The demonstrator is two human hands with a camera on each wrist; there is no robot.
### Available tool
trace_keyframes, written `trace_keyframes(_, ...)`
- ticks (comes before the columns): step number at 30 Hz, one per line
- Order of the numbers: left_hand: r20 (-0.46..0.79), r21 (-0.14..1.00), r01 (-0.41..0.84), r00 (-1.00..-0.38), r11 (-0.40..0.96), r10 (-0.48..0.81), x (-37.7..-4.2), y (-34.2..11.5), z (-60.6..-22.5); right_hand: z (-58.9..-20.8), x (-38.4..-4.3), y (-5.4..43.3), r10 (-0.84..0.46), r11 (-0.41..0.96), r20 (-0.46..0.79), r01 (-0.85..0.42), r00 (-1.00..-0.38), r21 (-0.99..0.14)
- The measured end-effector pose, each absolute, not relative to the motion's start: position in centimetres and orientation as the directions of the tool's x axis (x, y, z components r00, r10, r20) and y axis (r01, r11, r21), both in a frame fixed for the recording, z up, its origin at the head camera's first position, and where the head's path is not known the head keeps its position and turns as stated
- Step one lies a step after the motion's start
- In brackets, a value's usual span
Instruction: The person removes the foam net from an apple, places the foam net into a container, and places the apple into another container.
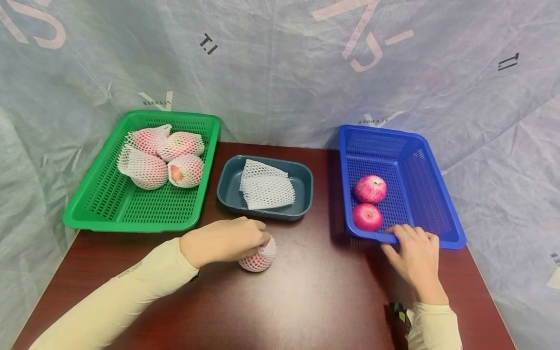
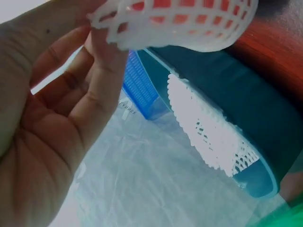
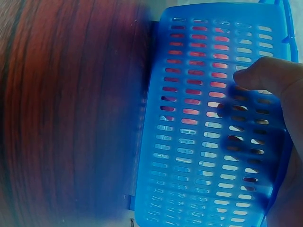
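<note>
My left hand point(image 1: 232, 239) pinches the end of a white foam net around a red apple point(image 1: 257, 262), low over the table in the head view. The left wrist view shows the gathered net edge point(image 2: 137, 28) between thumb and fingers. My right hand point(image 1: 415, 257) grips the near rim of the blue basket point(image 1: 452, 233), fingers over the edge and thumb point(image 3: 262, 75) against the outer wall. Two bare apples point(image 1: 370, 189) lie in that basket. Several netted apples point(image 1: 146, 170) lie in the green basket point(image 1: 131, 226) at left.
Between the baskets stands a dark teal tray point(image 1: 306, 187) with flat white foam nets point(image 1: 268, 189) in it. All stand on a dark red wooden table point(image 1: 306, 301). Behind and beside the table hangs a grey printed sheet point(image 1: 271, 73).
</note>
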State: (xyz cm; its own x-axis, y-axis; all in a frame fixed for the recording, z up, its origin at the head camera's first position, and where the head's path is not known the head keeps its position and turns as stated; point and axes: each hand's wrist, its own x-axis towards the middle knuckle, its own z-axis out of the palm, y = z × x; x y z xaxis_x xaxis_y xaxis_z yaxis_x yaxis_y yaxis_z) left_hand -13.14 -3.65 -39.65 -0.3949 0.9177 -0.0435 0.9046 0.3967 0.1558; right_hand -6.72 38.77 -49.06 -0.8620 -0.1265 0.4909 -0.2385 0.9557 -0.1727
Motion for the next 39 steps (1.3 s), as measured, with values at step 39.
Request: trace_keyframes(39,-0.006,0.282,0.845,-0.471,0.454,0.882,-14.7,-4.2,-36.5,-49.1,-6.6,38.8,-0.117,0.958,0.471,-0.225,-0.874,-0.179)
